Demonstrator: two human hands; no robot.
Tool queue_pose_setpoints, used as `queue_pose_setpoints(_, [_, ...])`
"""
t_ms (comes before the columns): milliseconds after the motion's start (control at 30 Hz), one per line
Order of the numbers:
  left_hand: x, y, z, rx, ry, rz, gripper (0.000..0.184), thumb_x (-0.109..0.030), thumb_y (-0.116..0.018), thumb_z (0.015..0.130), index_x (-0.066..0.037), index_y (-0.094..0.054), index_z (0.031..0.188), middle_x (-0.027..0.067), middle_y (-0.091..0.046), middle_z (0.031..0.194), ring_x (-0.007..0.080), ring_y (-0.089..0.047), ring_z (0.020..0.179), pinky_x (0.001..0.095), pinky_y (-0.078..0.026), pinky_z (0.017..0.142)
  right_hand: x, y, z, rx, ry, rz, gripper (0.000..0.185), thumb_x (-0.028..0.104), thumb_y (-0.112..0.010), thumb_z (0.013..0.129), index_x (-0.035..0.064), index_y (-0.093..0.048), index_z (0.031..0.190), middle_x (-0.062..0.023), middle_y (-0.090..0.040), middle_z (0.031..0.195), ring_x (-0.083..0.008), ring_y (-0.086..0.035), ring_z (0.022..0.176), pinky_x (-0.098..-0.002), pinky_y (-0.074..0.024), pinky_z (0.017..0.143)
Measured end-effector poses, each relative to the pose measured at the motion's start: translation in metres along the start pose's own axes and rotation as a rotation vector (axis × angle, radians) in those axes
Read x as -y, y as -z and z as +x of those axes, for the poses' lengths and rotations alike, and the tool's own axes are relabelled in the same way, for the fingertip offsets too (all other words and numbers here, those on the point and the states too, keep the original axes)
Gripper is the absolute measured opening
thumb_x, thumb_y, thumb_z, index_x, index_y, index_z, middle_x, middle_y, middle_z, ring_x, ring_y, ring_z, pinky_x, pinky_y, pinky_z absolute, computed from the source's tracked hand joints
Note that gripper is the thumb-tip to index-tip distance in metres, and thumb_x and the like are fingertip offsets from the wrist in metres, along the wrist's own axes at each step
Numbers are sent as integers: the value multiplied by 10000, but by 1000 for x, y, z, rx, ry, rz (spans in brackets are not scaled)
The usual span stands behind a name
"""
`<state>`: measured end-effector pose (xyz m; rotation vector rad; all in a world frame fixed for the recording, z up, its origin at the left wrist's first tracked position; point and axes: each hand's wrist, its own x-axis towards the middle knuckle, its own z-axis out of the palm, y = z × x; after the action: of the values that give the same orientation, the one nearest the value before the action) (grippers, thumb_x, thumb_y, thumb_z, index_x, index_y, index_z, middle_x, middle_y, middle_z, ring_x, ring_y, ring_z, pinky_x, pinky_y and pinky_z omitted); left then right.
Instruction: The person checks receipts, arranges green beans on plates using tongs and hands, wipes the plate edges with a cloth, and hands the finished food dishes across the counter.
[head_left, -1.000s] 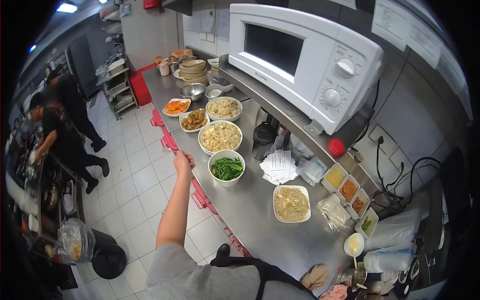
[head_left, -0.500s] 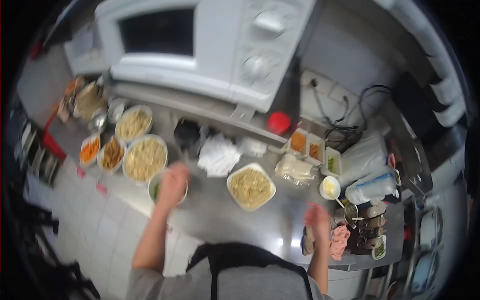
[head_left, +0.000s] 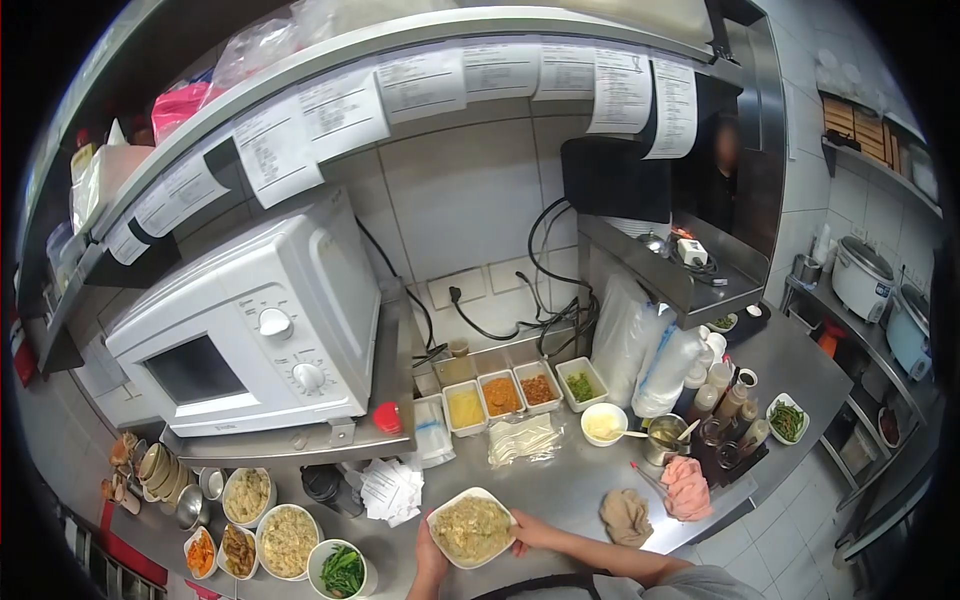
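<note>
A white squarish bowl (head_left: pixel 437 520) filled with pale yellow, rice-like food (head_left: pixel 472 528) is between my hands at the counter's near edge. My left hand (head_left: pixel 428 556) is closed on its left side. On the right side my right hand (head_left: pixel 527 533) grips the rim, its fingers partly hidden beneath. I cannot tell whether the bowl is lifted or resting on the steel. Left of my left hand stands a white bowl of green vegetables (head_left: pixel 342 572). A stack of paper slips (head_left: pixel 391 491) lies just behind the held bowl.
More bowls of rice-like food (head_left: pixel 289 541) stand at the left, below a white microwave (head_left: pixel 250 330). Topping trays (head_left: pixel 501 394) line the back. At the right are a brown cloth (head_left: pixel 626 517), a pink cloth (head_left: pixel 687 489) and sauce bottles (head_left: pixel 735 402). A person (head_left: pixel 722 170) stands beyond the shelf.
My left hand has gone from over the greens bowl to the bowl of rice-like food. My right hand has come in from the right and grips it too. The view has tilted up.
</note>
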<state>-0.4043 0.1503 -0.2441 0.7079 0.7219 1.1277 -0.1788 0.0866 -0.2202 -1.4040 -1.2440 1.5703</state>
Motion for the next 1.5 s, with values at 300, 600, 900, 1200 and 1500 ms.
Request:
queue_pose_setpoints(300, [13,-136,-53,187,296,-251,622,-480,-188,952,-14,-379,1318,142,-422,1351,299,-388,1250,415,-278,1065,-5,82,-132,28,68,208,622,40,-416,814,66,-200,1397,-152,-515,1108,-161,-600,682,-268,-516,567])
queue_pose_setpoints(600, [58,-300,-90,312,871,15,858,-720,-258,828,-57,-341,1365,150,-364,1398,298,-343,1287,427,-262,1068,-14,220,-272,-490,588,-470,839,28,-483,724,97,-64,1447,-167,-326,1367,-211,-608,744,-294,-516,534])
queue_pose_setpoints(900, [101,-314,-58,623,716,31,816,-720,-203,834,-112,-381,1349,202,-376,1377,348,-393,1246,459,-338,993,7,299,-453,-1179,272,494,798,41,-437,721,119,-110,1445,-133,-577,879,-178,-549,514,-279,-457,401])
queue_pose_setpoints(1200, [91,-323,-61,557,648,61,701,-615,-248,897,-79,-379,1329,184,-458,1311,305,-489,1160,420,-409,931,-118,452,-445,-1655,245,492,649,59,-336,871,178,-39,1436,-84,-552,614,-125,-497,410,-240,-410,345])
queue_pose_setpoints(1500, [95,-310,-53,458,618,65,763,-656,-289,868,-58,-354,1338,195,-442,1324,321,-485,1164,426,-416,922,-187,541,-350,-1742,236,690,520,44,-317,873,175,-151,1348,-95,-545,642,-157,-530,437,-275,-454,349])
